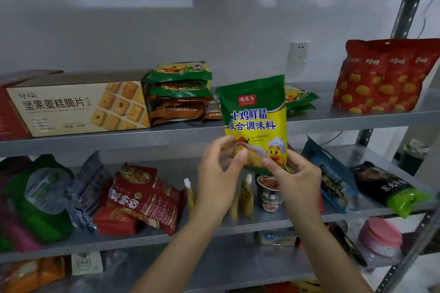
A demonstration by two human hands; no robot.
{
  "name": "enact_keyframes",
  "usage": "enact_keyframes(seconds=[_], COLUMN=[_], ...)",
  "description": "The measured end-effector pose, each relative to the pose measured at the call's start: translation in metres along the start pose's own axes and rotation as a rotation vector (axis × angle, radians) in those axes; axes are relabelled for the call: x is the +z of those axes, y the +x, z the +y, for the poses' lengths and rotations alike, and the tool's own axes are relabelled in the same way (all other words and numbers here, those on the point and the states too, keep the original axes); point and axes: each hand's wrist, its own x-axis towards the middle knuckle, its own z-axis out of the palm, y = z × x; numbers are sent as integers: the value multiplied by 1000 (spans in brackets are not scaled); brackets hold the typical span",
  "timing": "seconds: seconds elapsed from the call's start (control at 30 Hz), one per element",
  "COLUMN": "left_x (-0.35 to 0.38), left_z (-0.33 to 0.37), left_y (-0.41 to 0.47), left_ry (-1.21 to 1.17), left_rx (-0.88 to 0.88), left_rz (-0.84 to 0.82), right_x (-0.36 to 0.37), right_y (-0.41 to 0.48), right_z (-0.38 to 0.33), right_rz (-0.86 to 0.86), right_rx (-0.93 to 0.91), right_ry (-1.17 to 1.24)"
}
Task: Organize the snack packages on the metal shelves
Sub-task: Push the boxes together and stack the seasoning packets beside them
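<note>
Both hands, left hand (pixel 220 173) and right hand (pixel 296 175), pinch the upright green-and-yellow plastic seasoning packet (pixel 256 116) by its bottom edge; held so low, it may flop onto the stacked green noodle packs (pixel 181 93).

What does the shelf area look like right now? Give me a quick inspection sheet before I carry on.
Surface: metal shelves, grey, several tiers, loaded.
Job's things: green-and-yellow packet held upright in front of a shelf edge; stack of similar packets beside a biscuit box; red bag at the right end of that tier.
Clutter: the tier below holds red noodle packs, a cup and a black-and-green bag, lying loosely.
Hands: left hand and right hand both pinch the packet's lower edge.
Cables: dark cable behind the shelves, right side.
Surroundings: white wall with a socket; dark bin far right.
</note>
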Motion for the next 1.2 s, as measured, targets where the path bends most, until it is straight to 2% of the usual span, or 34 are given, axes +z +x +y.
enact_keyframes(seconds=[0.1,0.17,0.2,0.27,0.33,0.37,0.5,0.6,0.67,0.7,0.83,0.97,1.2], left_x=[10,13,12,6,-4,-9,-21,-29,-34,-36,-34,-30,-24], left_z=[12,18,20,21,18,17,20,25,29,30,31,25,17], left_y=[-7,-6,-4,5,14,18,20,23,25,26,22,19,16], left_ry=[-343,-437,-460,-463,-430,-399,-304,-282,-278,-275,-262,-268,-264], left_rx=[-172,-216,-234,-287,-321,-332,-362,-328,-321,-322,-321,-324,-321], left_rz=[-261,-264,-216,-70,-17,-31,-180,-263,-321,-358,-432,-382,-266], right_x=[8,12,12,9,1,-3,-19,-35,-39,-39,-36,-32,-32], right_y=[-6,-12,-15,-18,-21,-20,-3,17,25,26,23,21,17], right_z=[15,22,25,30,34,35,24,22,16,10,2,-2,0], right_rz=[199,267,239,-15,-341,-431,-415,-612,-612,-596,-528,-384,-359], right_rx=[-470,-684,-737,-745,-657,-582,-154,127,292,331,326,318,341], right_ry=[-443,-583,-599,-578,-558,-521,-183,158,339,349,260,295,311])
